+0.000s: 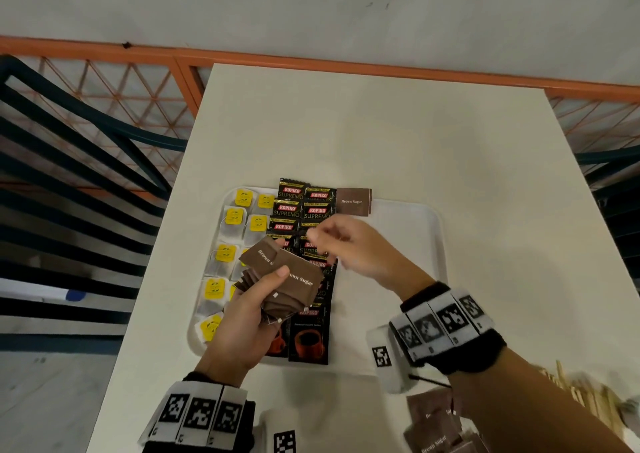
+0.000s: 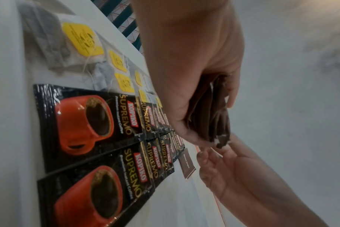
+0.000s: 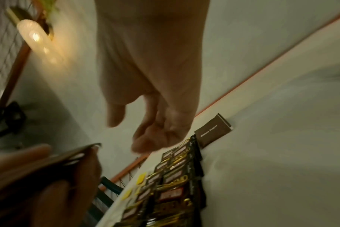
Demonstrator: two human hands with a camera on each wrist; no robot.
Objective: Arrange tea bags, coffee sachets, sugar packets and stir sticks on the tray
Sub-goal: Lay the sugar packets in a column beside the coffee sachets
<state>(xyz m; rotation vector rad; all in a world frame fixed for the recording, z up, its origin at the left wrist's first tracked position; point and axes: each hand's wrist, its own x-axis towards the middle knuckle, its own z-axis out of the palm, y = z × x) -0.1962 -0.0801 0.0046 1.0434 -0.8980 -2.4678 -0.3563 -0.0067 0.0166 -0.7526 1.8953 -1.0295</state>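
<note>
Holding a fanned stack of sugar packets [image 1: 291,279], light, thin and slippery, the left hand [image 1: 242,324] grips their lower ends, while the right hand [image 1: 360,248], fingers loosely curled and empty, should probably pinch the top packet's free edge.

Café-like seating area — white table [image 1: 415,134], dark slatted chairs [image 1: 69,162], orange mesh railing [image 1: 114,82]

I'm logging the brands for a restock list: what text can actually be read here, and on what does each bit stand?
"KOPIKO SUPREMO": on the black coffee sachets laid in two columns on the white tray.
"Brown Sugar": on the single brown sugar packet at the tray's far edge, and on the packets fanned in the left hand.
Small line under SUPREMO: too blurred to be sure of.
Yellow tea bag tags: print too small to read.
Wristband squares: patterns, not words.
</note>
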